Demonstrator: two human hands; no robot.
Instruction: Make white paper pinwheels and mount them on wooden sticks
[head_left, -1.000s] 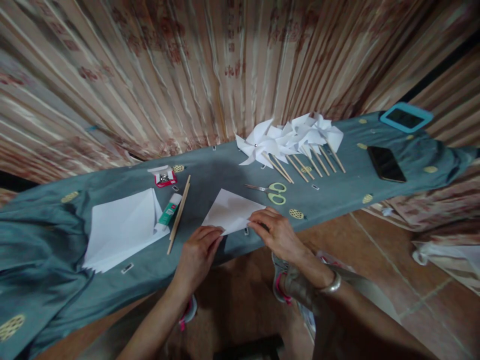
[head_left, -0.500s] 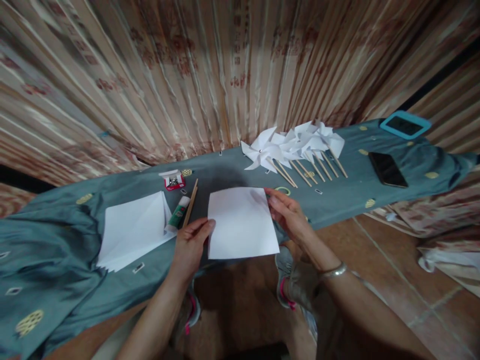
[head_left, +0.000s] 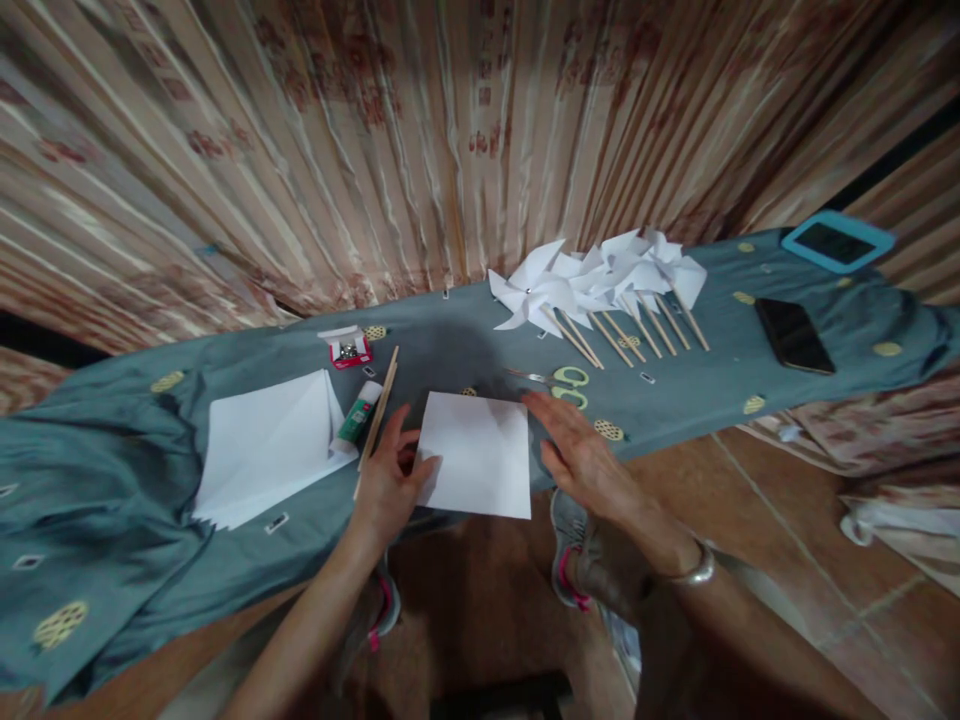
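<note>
A square sheet of white paper [head_left: 477, 455] lies at the near edge of the cloth-covered table. At its left edge is my left hand [head_left: 390, 475], thumb over the paper and fingers spread apart. My right hand [head_left: 589, 462] is open, its stretched fingertips by the sheet's upper right corner. Just beyond that hand rest scissors [head_left: 568, 377] with green handles. Left of the sheet are thin wooden sticks [head_left: 381, 405] and a green glue stick [head_left: 359, 413]. Farther left lies a stack of white paper [head_left: 266, 440].
A small red box [head_left: 350, 350] of shiny metal pieces stands at the back left. Several paper pinwheels [head_left: 544, 288] on sticks lie along the back. To the right are a black phone [head_left: 793, 336] and a blue-framed device [head_left: 838, 242]. A curtain [head_left: 420, 150] hangs behind the table.
The sheet has gone down from between both hands onto the table. Both hands have loosened their hold, and the right fingers have straightened. The scissors have come into fuller view.
</note>
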